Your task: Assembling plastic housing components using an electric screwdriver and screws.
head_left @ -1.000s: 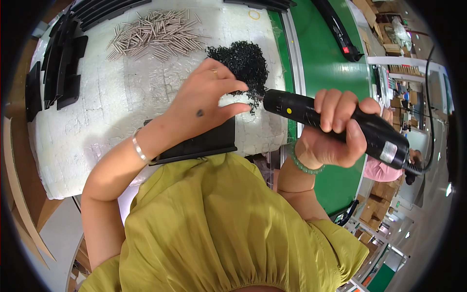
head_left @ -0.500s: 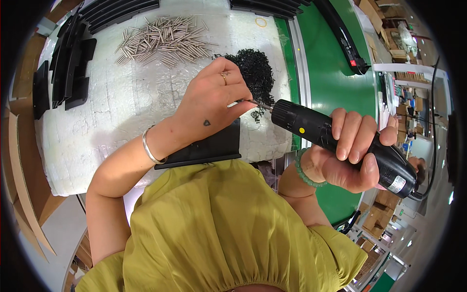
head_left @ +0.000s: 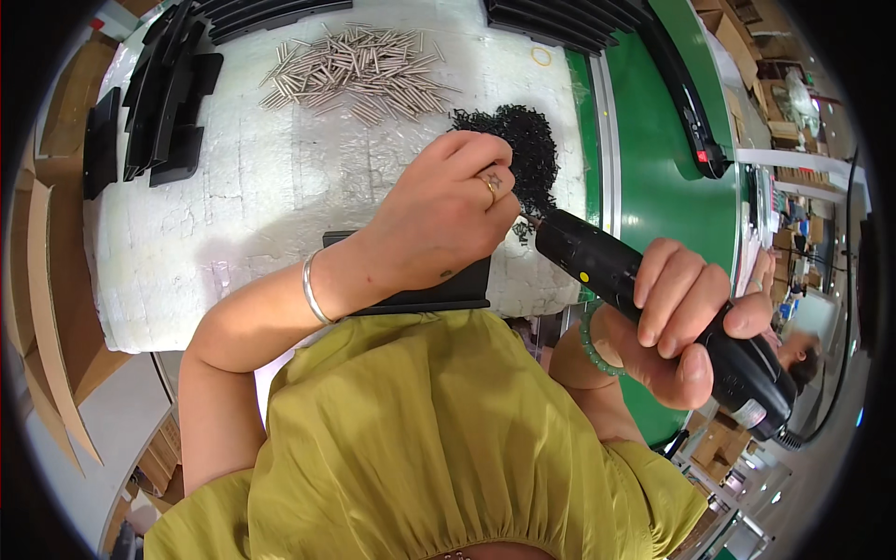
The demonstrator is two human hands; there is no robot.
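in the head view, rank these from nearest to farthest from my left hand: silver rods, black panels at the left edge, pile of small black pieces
From the left hand:
1. Pile of small black pieces: just beyond the fingers, to the right.
2. Silver rods: farther up the table, slightly left.
3. Black panels: far left edge.

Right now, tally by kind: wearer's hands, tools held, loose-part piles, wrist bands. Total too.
Hands: 2 (left hand, right hand)
Held tools: 1 (black corded driver)
Piles: 2 (silver pins, small black parts)
Wrist bands: 2 (silver bangle, green beads)
Total: 7
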